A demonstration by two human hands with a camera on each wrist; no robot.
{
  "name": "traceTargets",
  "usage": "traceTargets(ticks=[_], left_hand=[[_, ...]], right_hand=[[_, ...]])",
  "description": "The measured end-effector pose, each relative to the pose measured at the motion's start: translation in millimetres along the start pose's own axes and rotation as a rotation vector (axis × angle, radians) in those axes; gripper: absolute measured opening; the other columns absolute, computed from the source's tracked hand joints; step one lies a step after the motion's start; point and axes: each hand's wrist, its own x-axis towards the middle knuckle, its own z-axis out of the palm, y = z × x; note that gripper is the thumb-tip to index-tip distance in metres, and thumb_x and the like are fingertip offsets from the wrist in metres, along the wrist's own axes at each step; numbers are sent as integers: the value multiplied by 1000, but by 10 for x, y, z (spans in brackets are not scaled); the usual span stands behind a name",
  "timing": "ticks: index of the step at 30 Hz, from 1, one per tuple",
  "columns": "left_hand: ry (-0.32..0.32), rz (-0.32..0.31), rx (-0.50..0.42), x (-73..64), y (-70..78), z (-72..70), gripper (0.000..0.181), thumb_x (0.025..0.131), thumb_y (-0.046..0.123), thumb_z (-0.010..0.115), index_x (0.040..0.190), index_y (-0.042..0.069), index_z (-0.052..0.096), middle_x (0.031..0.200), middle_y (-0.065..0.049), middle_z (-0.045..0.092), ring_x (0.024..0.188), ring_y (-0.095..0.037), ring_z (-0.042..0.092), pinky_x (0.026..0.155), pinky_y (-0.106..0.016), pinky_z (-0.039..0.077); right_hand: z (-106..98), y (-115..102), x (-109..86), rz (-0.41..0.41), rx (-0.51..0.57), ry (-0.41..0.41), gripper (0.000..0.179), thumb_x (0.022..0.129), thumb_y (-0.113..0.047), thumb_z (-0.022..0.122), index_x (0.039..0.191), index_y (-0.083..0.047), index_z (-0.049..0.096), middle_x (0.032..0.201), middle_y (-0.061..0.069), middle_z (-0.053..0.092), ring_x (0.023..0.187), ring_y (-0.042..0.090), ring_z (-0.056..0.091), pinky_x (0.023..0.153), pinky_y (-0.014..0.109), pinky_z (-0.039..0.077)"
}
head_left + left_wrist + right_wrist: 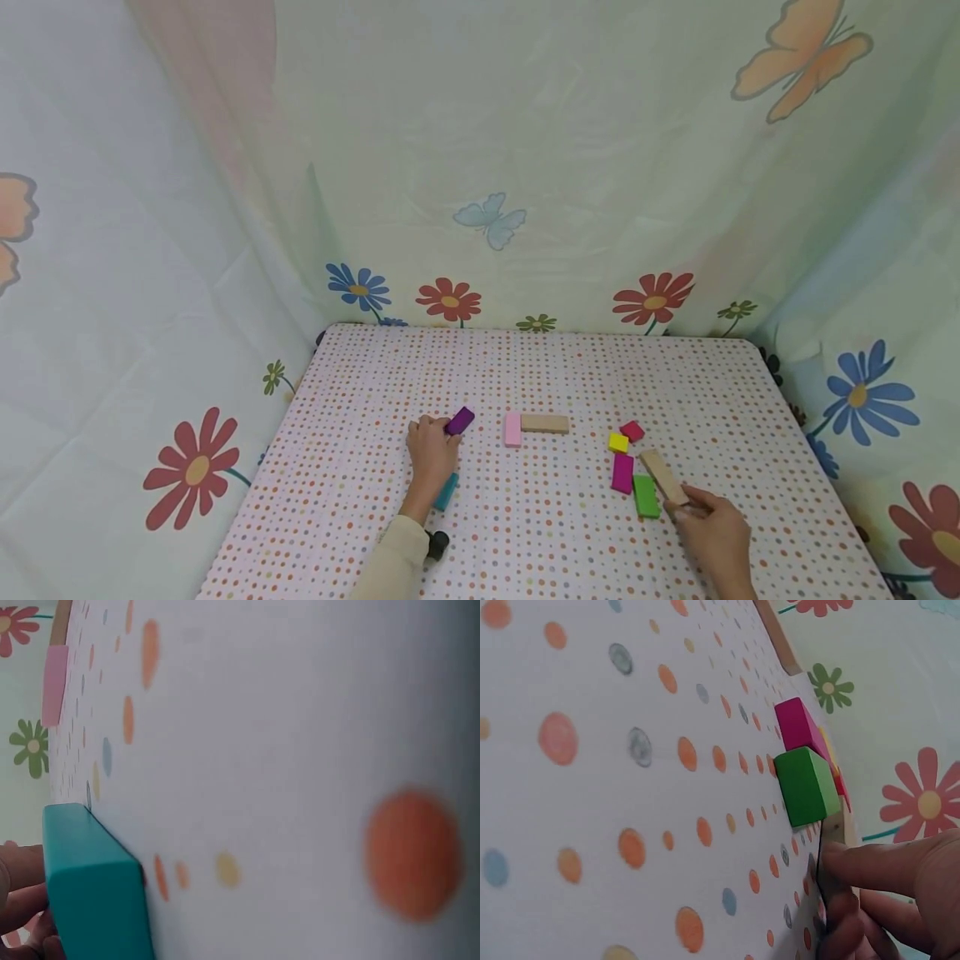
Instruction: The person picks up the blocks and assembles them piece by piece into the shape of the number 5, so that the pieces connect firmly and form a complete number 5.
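Note:
My left hand (pixel 433 454) pinches a dark purple block (pixel 460 421) at its near end, between thumb and fingers. Beside that wrist lies a teal block (pixel 446 492), which in the left wrist view stands large in front of the fingers (pixel 21 870). On the right, my right hand (pixel 712 533) grips the near end of a long plain wooden block (pixel 663 477). Its far end reaches past a green block (pixel 646 497). The right wrist view shows the thumb (pixel 870 864) on the wooden block, close to the green block (pixel 805 787).
Beyond the green block sit a magenta block (pixel 622 473), a yellow block (pixel 618 442) and a red block (pixel 632 431). Mid-table, a pink block (pixel 512 430) adjoins another plain wooden block (pixel 546 424). A dotted cloth covers the table (pixel 540 533); flowered curtains (pixel 585 167) surround it.

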Motion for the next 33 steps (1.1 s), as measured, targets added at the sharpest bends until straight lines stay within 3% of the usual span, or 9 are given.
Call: traceTargets(ticks=[5,14,20,26,33], left_hand=[[12,-7,-173,7,-42,-19,36,86,16,88,117,0,78,100,-11,65,91,-22,54,84,-38,44],[-75,-20,-405,17,-11,-183,32,87,7,87,116,-4,78,96,-10,62,84,-13,57,67,-18,47],[-133,5,-408,-30,62,-275,32,86,6,87,116,0,80,97,-9,65,83,-12,62,67,-16,52],[-185,9,-383,-83,76,-305,32,85,5,87,117,2,80,96,-8,66,82,-11,61,65,-17,49],[-271,28,-374,-135,19,-334,31,86,6,87,116,3,81,98,-7,69,83,-12,64,67,-19,53]], right_hand=[[-72,12,80,-43,46,12,48,92,6,72,138,9,60,115,33,68,88,35,72,52,22,54],[-202,-150,117,-122,55,15,46,93,4,72,138,8,63,128,33,60,114,47,68,64,17,56],[-131,-318,37,-121,102,-44,48,94,-3,75,140,5,63,130,26,57,117,44,66,62,5,46],[-28,-415,4,-134,87,-89,50,95,-9,79,141,1,64,128,23,58,115,39,65,63,9,45],[100,-492,-52,-247,81,-126,48,93,-8,80,138,4,66,123,25,62,109,38,70,66,10,45]])
